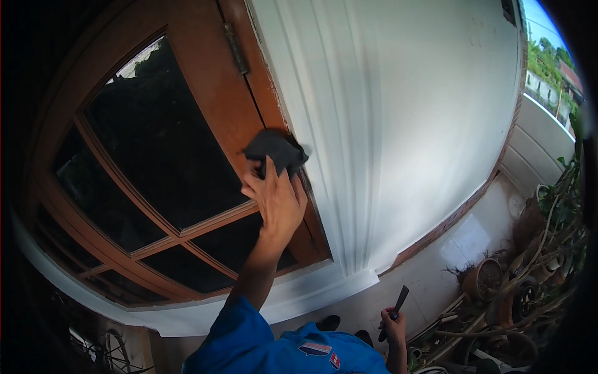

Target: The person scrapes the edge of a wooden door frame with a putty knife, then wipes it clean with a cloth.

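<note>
My left hand is stretched up to the brown wooden window frame. Its fingers press a crumpled dark grey cloth against the wood, just below a metal hinge and close to the white wall moulding. The cloth is slightly blurred, so its material is hard to make out. Low down by my body, my right hand is closed around the dark handle of a scraper, its flat blade pointing up and away from the wall.
The white wall runs to the right of the window, with a white sill below. Potted plants and tangled branches crowd the right side of the tiled floor. Dark window panes fill the left.
</note>
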`<state>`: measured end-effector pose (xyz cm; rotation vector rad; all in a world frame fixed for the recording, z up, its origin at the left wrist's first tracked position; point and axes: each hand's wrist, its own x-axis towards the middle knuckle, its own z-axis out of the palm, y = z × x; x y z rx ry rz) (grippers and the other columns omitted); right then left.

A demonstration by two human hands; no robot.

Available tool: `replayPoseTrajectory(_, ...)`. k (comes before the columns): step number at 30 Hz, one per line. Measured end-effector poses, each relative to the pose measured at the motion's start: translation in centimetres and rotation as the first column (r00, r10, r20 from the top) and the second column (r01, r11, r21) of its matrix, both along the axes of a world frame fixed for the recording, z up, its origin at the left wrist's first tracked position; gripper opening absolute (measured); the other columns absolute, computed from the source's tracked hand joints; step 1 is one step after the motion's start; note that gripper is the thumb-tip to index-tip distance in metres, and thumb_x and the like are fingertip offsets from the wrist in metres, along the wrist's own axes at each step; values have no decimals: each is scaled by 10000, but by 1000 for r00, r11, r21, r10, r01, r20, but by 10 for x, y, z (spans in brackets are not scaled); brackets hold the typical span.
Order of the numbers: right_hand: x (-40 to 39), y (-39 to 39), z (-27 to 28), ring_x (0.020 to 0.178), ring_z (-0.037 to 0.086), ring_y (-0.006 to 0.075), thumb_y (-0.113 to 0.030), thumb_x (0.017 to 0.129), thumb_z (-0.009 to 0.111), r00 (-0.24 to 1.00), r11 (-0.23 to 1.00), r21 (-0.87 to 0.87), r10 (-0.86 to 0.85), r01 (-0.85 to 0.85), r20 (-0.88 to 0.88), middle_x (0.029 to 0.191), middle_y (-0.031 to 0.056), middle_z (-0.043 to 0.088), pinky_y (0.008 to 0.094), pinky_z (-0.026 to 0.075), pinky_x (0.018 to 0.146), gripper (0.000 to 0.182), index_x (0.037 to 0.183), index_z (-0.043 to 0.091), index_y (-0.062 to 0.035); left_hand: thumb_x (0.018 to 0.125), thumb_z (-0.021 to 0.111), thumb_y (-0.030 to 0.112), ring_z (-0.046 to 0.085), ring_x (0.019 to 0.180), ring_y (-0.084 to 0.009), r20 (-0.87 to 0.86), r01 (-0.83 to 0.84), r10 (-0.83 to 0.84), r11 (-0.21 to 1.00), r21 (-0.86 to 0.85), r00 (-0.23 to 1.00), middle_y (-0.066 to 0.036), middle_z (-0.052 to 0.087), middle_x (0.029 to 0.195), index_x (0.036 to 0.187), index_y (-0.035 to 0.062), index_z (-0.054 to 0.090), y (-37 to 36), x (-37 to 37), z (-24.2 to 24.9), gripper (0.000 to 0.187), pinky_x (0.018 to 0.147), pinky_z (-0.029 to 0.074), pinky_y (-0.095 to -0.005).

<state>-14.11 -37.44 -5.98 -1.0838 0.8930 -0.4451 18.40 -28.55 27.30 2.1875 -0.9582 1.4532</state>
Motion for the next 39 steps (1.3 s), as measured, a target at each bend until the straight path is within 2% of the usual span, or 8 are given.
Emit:
replayPoseTrajectory(9, 16, -15, 0, 502, 558, 104, -139, 855, 697, 998, 998, -28, 51, -51, 24, 628, 15, 554, 248, 470, 453, 162, 921, 604, -24, 748, 659, 67, 408, 1172, -404, 60, -26, 24, 999, 44, 998, -170, 510, 1373, 1169, 11, 549, -9, 12, 76, 438, 790, 273, -475)
replayPoseTrajectory(12, 21, -15, 6, 488, 553, 113, -125, 855, 696, 997, 997, -33, 64, -63, 40, 629, 20, 548, 261, 475, 449, 164, 925, 590, -21, 772, 625, 61, 281, 1325, -467, 168, -79, 66, 994, 76, 984, -175, 505, 1375, 1210, -2, 514, -8, 18, 80, 456, 893, 256, -624)
replayPoseTrajectory(15, 21, -16, 2, 479, 551, 119, -118, 855, 697, 994, 994, -25, 106, -105, 21, 629, 24, 546, 267, 476, 448, 168, 929, 582, -20, 790, 583, 57, 68, 1418, -525, 256, -79, 68, 996, 32, 964, -193, 507, 1363, 1251, -28, 468, -17, 15, 114, 483, 937, 57, -812)
replayPoseTrajectory(16, 24, -17, 1, 478, 551, 121, -118, 855, 697, 993, 993, -22, 120, -120, 14, 628, 25, 547, 267, 475, 449, 170, 930, 581, -20, 781, 552, 34, -38, 1418, -556, 205, -51, 37, 997, 63, 978, -210, 507, 1352, 1302, -68, 408, -19, 16, 127, 550, 885, -120, -844)
replayPoseTrajectory(19, 29, -16, 2, 478, 553, 121, -121, 855, 698, 990, 990, -17, 142, -142, -9, 626, 26, 551, 266, 473, 449, 172, 930, 581, -20, 791, 568, 43, -2, 1417, -556, 303, -142, 118, 988, 60, 946, -246, 615, 1118, 1313, -93, 410, -29, 11, 159, 562, 922, -40, -846)
replayPoseTrajectory(26, 36, -15, 11, 497, 561, 112, -149, 842, 704, 990, 990, -17, 137, -137, 29, 617, 23, 557, 258, 478, 462, 195, 919, 602, -2, 797, 452, -46, 31, 1367, -639, 303, -155, 110, 980, 128, 947, -390, 451, 1305, 1268, -177, 410, -30, 6, 147, 491, 832, -103, -869)
replayPoseTrajectory(30, 27, -12, 8, 489, 566, 124, -146, 854, 697, 990, 990, 5, 144, -144, -7, 627, 29, 559, 267, 472, 451, 196, 941, 583, -13, 798, 465, -34, 60, 1351, -659, 292, -170, 113, 969, 179, 950, -417, 479, 1223, 1245, -192, 413, -31, 7, 129, 477, 843, -78, -872)
replayPoseTrajectory(39, 20, -28, -7, 471, 554, 133, -145, 848, 699, 990, 992, -27, 126, -124, 61, 623, 38, 549, 276, 469, 436, 203, 929, 573, -8, 821, 445, -22, 96, 1341, -658, 293, -250, 232, 968, 26, 927, -380, 433, 1318, 1333, -256, 237, -37, 1, 163, 600, 911, 34, -858)
